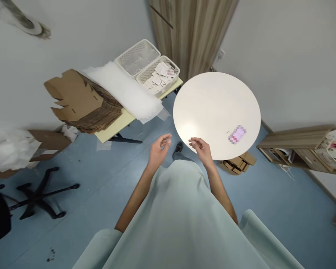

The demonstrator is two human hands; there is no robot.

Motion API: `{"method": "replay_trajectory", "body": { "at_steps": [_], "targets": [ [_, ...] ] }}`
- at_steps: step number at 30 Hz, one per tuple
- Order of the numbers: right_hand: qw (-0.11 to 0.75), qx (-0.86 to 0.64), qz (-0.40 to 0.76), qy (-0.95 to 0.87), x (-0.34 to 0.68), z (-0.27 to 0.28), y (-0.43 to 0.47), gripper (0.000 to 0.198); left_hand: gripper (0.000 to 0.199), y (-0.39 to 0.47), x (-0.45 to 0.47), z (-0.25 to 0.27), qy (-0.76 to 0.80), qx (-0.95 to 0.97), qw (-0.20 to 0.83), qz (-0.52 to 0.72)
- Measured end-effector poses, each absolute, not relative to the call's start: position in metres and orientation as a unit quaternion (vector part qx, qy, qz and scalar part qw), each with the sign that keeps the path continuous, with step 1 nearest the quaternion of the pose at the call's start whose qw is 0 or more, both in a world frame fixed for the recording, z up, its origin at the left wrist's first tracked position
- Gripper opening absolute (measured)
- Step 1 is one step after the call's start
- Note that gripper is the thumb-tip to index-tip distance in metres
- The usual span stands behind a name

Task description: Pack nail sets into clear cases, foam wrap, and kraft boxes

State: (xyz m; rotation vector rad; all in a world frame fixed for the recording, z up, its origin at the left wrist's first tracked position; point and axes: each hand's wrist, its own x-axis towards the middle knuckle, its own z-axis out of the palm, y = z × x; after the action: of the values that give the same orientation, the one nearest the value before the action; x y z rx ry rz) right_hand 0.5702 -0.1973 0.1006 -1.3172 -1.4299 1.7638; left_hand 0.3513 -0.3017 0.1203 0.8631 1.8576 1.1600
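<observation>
**Positioning and Visibility Notes**

The left hand and right hand appear empty, fingers half curled. The left hangs above the floor; the right overlaps the near rim of the round white table, contact uncertain. Loose fingers and level wrists give the best control here. The pinkish item, pixelated and unidentifiable, lies toward the tabletop's near right edge. The tabletop partly hides the cartons below. Farther off, the filled basket's contents remain indistinct.

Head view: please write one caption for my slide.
Left hand and right hand, both empty, near a round white table.
</observation>
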Motion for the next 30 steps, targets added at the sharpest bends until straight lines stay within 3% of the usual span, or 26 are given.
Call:
{"method": "replay_trajectory", "body": {
  "at_steps": [10, 18, 30],
  "targets": [
    [0.247, -0.459, 0.664, -0.536, 0.467, 0.104, -0.115, 0.044, 0.047, -0.236, 0.232, 0.122, 0.765, 0.297, 0.350, 0.452],
    [0.251, -0.509, 0.630, -0.530, 0.432, 0.117, -0.089, 0.045, 0.045, -0.165, 0.154, 0.092, 0.750, 0.312, 0.393, 0.432],
    [0.337, -0.648, 0.553, -0.401, 0.350, 0.137, -0.101, 0.047, 0.034, -0.002, 0.041, 0.035, 0.771, 0.425, 0.415, 0.230]
  ]
}}
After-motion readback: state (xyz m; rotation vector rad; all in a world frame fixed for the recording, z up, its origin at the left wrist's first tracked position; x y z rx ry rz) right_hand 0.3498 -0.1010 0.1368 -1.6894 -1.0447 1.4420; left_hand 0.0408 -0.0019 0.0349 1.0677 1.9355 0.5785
